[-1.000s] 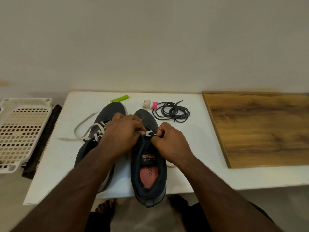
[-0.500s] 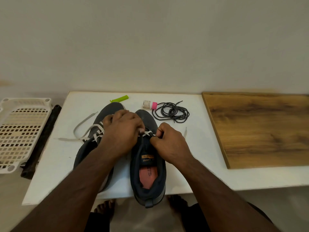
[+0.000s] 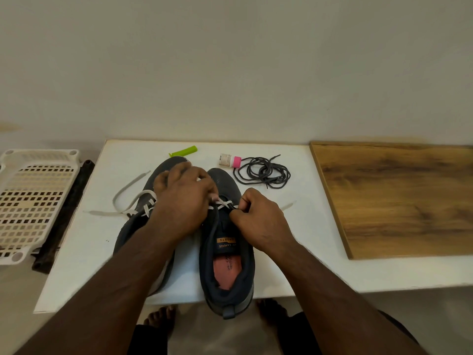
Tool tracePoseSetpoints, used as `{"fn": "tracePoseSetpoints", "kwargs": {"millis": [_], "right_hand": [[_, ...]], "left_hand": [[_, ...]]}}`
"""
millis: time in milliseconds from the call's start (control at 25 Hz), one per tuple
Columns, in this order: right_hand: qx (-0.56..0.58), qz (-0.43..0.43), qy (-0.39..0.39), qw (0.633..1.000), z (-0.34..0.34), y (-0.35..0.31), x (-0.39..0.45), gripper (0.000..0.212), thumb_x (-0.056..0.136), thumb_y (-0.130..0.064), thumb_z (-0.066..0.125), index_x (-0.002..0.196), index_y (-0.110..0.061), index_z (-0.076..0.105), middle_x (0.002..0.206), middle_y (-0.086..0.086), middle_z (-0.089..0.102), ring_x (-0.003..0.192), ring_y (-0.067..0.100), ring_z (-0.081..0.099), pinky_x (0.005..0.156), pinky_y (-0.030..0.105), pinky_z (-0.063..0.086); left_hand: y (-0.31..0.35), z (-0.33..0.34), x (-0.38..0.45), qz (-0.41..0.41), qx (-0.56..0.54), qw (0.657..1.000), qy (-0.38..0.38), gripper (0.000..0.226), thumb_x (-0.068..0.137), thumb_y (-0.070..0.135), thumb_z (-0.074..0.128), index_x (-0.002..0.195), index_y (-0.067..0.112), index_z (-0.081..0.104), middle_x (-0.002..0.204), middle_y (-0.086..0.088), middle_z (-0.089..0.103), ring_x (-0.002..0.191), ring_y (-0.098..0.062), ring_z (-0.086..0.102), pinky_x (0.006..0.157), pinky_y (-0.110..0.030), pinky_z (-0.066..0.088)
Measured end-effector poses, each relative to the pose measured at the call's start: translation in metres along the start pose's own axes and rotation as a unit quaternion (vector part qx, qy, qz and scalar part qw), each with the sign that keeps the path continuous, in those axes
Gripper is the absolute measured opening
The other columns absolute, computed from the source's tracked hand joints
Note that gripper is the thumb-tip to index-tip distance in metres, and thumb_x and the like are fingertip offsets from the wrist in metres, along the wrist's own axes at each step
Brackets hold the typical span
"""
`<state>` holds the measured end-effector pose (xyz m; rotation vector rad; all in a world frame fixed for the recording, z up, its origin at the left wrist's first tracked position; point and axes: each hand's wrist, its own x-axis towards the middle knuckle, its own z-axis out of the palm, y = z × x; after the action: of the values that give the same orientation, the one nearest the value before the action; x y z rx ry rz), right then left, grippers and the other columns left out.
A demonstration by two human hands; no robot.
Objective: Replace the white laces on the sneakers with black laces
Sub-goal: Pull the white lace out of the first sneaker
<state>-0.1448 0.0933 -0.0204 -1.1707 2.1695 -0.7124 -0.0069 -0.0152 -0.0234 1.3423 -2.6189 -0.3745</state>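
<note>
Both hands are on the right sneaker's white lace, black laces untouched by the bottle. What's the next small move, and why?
Probably draw the white lace out of its next eyelets. Both the left hand and right hand pinch it, it is threaded only across the right sneaker near the toe, and the black laces lie unused.

Your forearms are bare with no sleeves, watch or rings on the left hand (image 3: 183,201) or right hand (image 3: 258,222), your feet are bare, and you wear dark shorts.
</note>
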Motion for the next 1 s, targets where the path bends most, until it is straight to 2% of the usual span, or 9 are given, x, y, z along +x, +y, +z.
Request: {"fn": "tracePoseSetpoints", "kwargs": {"millis": [120, 280, 320, 400, 520, 600, 720, 880, 1000], "right_hand": [[0.002, -0.003, -0.003, 1.0, 0.0, 0.0, 0.001, 0.012, 0.085, -0.025, 0.061, 0.081, -0.022, 0.05, 0.075, -0.006, 0.06, 0.073, 0.012, 0.056, 0.062, 0.028, 0.042], [0.002, -0.002, 0.0, 1.0, -0.001, 0.0, 0.0, 0.012, 0.085, -0.024, 0.06, 0.08, -0.023, 0.049, 0.075, -0.006, 0.06, 0.072, 0.012, 0.056, 0.062, 0.028, 0.041], [0.003, -0.001, 0.002, 1.0, 0.0, 0.0, 0.0, 0.013, 0.085, -0.024, 0.06, 0.08, -0.023, 0.049, 0.075, -0.006, 0.06, 0.072, 0.012, 0.056, 0.062, 0.028, 0.041], [0.002, 0.001, 0.002, 1.0, 0.0, 0.001, 0.0, 0.012, 0.085, -0.025, 0.06, 0.08, -0.023, 0.05, 0.075, -0.006, 0.06, 0.072, 0.012, 0.056, 0.063, 0.029, 0.042], [-0.002, 0.003, 0.0, 1.0, 0.001, 0.001, 0.001, 0.011, 0.085, -0.026, 0.06, 0.082, -0.023, 0.051, 0.076, -0.006, 0.061, 0.073, 0.012, 0.057, 0.064, 0.028, 0.043], [-0.002, 0.004, -0.002, 1.0, 0.001, 0.001, 0.001, 0.011, 0.085, -0.026, 0.06, 0.082, -0.023, 0.05, 0.077, -0.006, 0.061, 0.073, 0.012, 0.056, 0.064, 0.028, 0.041], [-0.004, 0.005, -0.001, 1.0, 0.0, 0.001, 0.001, 0.011, 0.085, -0.026, 0.06, 0.082, -0.023, 0.05, 0.076, -0.006, 0.061, 0.073, 0.012, 0.056, 0.063, 0.028, 0.039], [0.0, 0.004, 0.0, 1.0, 0.001, 0.001, 0.001, 0.011, 0.084, -0.026, 0.06, 0.081, -0.023, 0.05, 0.077, -0.006, 0.062, 0.075, 0.013, 0.058, 0.065, 0.03, 0.043], [-0.003, 0.004, -0.003, 1.0, 0.0, 0.001, 0.002, 0.011, 0.085, -0.027, 0.06, 0.081, -0.023, 0.05, 0.077, -0.006, 0.061, 0.075, 0.013, 0.058, 0.065, 0.029, 0.043]], "left_hand": [[-0.015, -0.008, 0.0, -0.058, -0.037, 0.995, 0.069, 0.012, 0.089, 0.028, 0.064, 0.091, 0.039, 0.069, 0.129, 0.014, 0.053, 0.142, -0.021, 0.023, 0.11, -0.049, 0.018], [0.0, -0.002, -0.004, -0.01, -0.011, 0.999, -0.053, 0.016, 0.091, 0.046, 0.06, 0.104, 0.051, 0.068, 0.149, 0.019, 0.038, 0.15, -0.025, 0.003, 0.117, -0.055, 0.004], [0.002, 0.001, -0.003, 0.006, 0.002, 0.998, -0.061, 0.015, 0.092, 0.046, 0.059, 0.102, 0.05, 0.069, 0.147, 0.019, 0.041, 0.15, -0.025, 0.006, 0.117, -0.055, 0.005], [-0.001, -0.001, 0.0, 0.012, 0.001, 1.0, -0.021, 0.012, 0.092, 0.038, 0.06, 0.094, 0.045, 0.07, 0.135, 0.017, 0.051, 0.146, -0.022, 0.018, 0.116, -0.055, 0.013], [-0.016, -0.009, 0.0, -0.061, -0.04, 0.996, 0.056, 0.013, 0.09, 0.031, 0.062, 0.091, 0.042, 0.069, 0.129, 0.017, 0.053, 0.143, -0.018, 0.022, 0.114, -0.053, 0.014], [-0.014, -0.01, -0.003, -0.062, -0.046, 0.996, 0.035, 0.014, 0.09, 0.036, 0.063, 0.095, 0.047, 0.07, 0.138, 0.02, 0.047, 0.147, -0.018, 0.012, 0.116, -0.054, 0.009], [0.002, -0.003, -0.005, -0.014, -0.01, 0.998, -0.059, 0.014, 0.091, 0.047, 0.061, 0.101, 0.051, 0.069, 0.147, 0.022, 0.039, 0.15, -0.021, 0.002, 0.118, -0.057, 0.001], [-0.007, -0.008, -0.001, -0.046, -0.009, 0.999, 0.008, 0.013, 0.091, 0.032, 0.06, 0.087, 0.043, 0.064, 0.13, 0.017, 0.052, 0.144, -0.017, 0.02, 0.116, -0.054, 0.008], [-0.014, -0.013, -0.002, -0.081, -0.046, 0.996, -0.001, 0.01, 0.091, 0.036, 0.061, 0.088, 0.045, 0.063, 0.136, 0.018, 0.049, 0.147, -0.016, 0.014, 0.115, -0.056, 0.003]]}}
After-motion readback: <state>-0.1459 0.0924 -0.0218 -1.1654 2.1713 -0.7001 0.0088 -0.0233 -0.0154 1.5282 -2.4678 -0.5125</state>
